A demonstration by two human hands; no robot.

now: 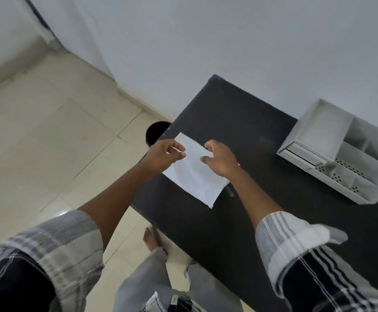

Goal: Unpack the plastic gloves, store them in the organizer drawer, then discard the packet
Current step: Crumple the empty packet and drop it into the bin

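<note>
Over the black table's [262, 221] near-left edge, left of the organizer [338, 158], the white packet [194, 176] hangs light and limp; left hand [163, 157] and right hand [220, 159] each pinch its top edge, the best hold.

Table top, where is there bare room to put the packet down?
Bare dark table lies between the white packet and the organizer, and along the wall behind the packet. The near side, toward the right sleeve, is bare too. It is crowded at the left edge, where both hands hold the packet.
</note>
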